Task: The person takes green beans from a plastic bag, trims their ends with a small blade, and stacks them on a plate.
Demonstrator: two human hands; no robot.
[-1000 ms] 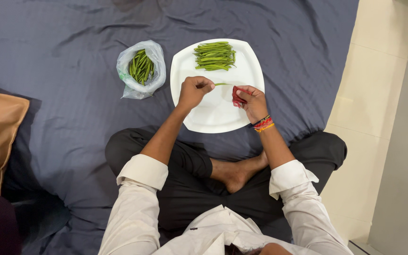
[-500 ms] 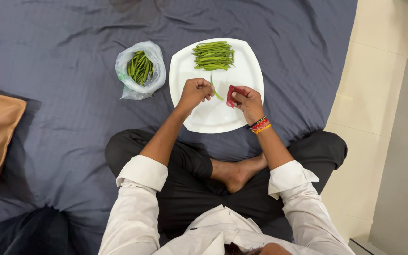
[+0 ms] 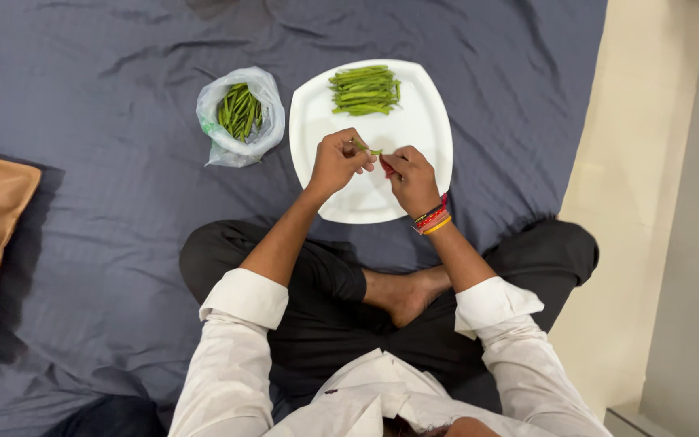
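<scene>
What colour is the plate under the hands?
White; the plate shows best in the head view, on the dark blue-grey sheet.

Thin green bean point(image 3: 368, 149) held level over white plate point(image 3: 414, 133)

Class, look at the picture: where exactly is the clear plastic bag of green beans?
In the head view, the plastic bag lies on the dark bedsheet, just left of the white plate, ahead of the left hand.

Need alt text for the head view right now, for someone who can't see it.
A seated person's left hand and right hand hold one green bean over a white plate with a bean pile; the right hand also grips a small red tool. A bag of beans lies beside the plate on grey sheet.
</scene>
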